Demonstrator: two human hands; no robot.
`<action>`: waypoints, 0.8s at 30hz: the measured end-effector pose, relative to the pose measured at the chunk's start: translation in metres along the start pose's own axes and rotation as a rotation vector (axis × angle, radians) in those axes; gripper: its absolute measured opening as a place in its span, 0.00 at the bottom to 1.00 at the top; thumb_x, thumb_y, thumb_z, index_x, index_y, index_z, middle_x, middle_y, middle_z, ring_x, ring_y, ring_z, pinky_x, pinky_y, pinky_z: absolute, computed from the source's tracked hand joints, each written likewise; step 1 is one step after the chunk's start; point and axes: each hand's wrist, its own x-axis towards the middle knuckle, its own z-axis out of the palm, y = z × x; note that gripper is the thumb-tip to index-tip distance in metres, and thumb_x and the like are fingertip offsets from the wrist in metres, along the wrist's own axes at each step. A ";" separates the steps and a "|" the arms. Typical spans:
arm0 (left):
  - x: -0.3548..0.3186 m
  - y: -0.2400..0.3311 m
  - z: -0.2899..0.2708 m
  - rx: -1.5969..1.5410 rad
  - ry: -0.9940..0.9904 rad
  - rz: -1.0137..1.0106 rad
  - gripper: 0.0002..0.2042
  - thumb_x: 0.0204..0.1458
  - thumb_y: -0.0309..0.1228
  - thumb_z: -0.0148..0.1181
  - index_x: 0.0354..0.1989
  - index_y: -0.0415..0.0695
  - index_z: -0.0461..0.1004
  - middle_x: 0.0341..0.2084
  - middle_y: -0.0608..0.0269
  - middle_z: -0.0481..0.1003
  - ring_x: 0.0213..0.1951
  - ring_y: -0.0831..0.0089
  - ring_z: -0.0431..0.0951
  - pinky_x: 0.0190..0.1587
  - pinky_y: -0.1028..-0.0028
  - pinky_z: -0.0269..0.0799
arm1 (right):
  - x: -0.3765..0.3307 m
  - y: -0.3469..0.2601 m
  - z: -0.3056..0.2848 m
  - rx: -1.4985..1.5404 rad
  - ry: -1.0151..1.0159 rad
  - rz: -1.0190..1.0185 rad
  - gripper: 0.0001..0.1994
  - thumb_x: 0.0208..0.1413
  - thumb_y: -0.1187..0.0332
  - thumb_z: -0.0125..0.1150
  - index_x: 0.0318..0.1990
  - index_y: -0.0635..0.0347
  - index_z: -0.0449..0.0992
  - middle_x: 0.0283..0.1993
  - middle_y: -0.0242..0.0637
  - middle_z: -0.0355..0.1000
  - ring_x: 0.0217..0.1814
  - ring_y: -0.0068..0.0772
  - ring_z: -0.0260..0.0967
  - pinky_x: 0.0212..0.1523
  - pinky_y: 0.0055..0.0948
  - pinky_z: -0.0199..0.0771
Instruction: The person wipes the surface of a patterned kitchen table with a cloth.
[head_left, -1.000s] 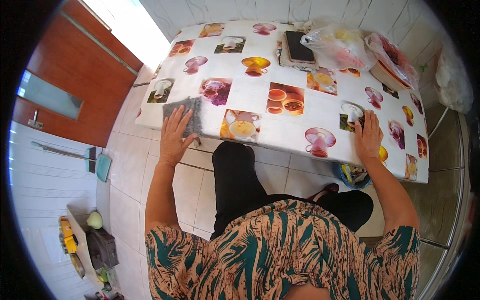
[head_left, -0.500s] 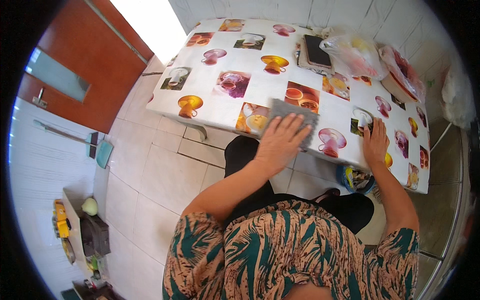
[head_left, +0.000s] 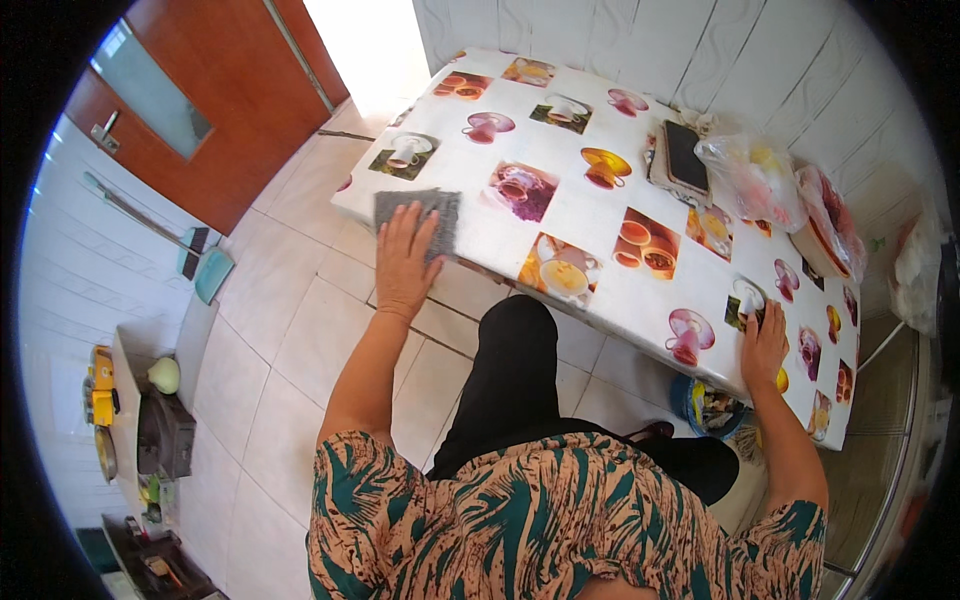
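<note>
Across the tablecloth (head_left: pixel 575 210), your left hand (head_left: pixel 404 260), fingers slightly spread, now has the grey cloth (head_left: pixel 448 213) farther left, at eleven o'clock, reaching that end; your right hand (head_left: pixel 765 348), fingers close together, rests at two.

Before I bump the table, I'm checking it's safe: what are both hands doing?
Left hand: open, laid on the grey cloth.
Right hand: open, resting on the patterned tablecloth.
</note>
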 end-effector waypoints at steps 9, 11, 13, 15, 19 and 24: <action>-0.001 0.052 0.015 -0.243 0.178 -0.237 0.26 0.57 0.31 0.48 0.67 0.44 0.60 0.69 0.45 0.50 0.71 0.43 0.43 0.69 0.50 0.39 | 0.000 0.001 -0.002 0.010 0.013 -0.011 0.29 0.66 0.51 0.39 0.69 0.57 0.55 0.72 0.46 0.51 0.75 0.47 0.46 0.70 0.46 0.43; 0.006 0.053 0.015 -0.167 0.115 -0.279 0.24 0.61 0.33 0.46 0.66 0.43 0.61 0.69 0.45 0.50 0.70 0.43 0.44 0.68 0.49 0.40 | -0.001 0.002 -0.002 0.008 0.004 -0.005 0.29 0.66 0.51 0.39 0.69 0.57 0.54 0.73 0.46 0.50 0.75 0.47 0.45 0.70 0.47 0.42; 0.014 0.034 0.021 -0.125 0.167 -0.315 0.23 0.61 0.33 0.46 0.65 0.42 0.62 0.68 0.44 0.51 0.70 0.42 0.44 0.68 0.49 0.41 | -0.001 0.003 -0.003 0.005 0.001 -0.003 0.29 0.66 0.51 0.39 0.69 0.57 0.54 0.73 0.46 0.50 0.75 0.47 0.45 0.70 0.47 0.42; 0.023 0.003 0.033 -0.092 0.241 -0.359 0.23 0.60 0.33 0.47 0.63 0.38 0.63 0.67 0.39 0.52 0.69 0.40 0.45 0.68 0.47 0.42 | -0.002 0.002 -0.003 0.006 0.006 -0.002 0.29 0.66 0.51 0.39 0.69 0.57 0.54 0.73 0.46 0.50 0.75 0.47 0.44 0.70 0.47 0.42; 0.042 -0.065 0.057 0.229 0.232 -0.519 0.25 0.59 0.37 0.49 0.62 0.36 0.63 0.65 0.36 0.54 0.68 0.39 0.46 0.68 0.47 0.42 | -0.001 0.003 -0.003 0.017 0.000 -0.015 0.29 0.66 0.52 0.40 0.69 0.58 0.54 0.73 0.47 0.50 0.75 0.47 0.44 0.70 0.48 0.43; 0.079 -0.124 0.050 0.472 -0.026 -0.737 0.29 0.58 0.47 0.48 0.62 0.39 0.64 0.60 0.38 0.62 0.66 0.47 0.55 0.68 0.50 0.46 | -0.002 0.002 -0.001 0.027 0.006 -0.009 0.28 0.66 0.55 0.43 0.69 0.58 0.54 0.73 0.47 0.49 0.76 0.47 0.44 0.70 0.47 0.42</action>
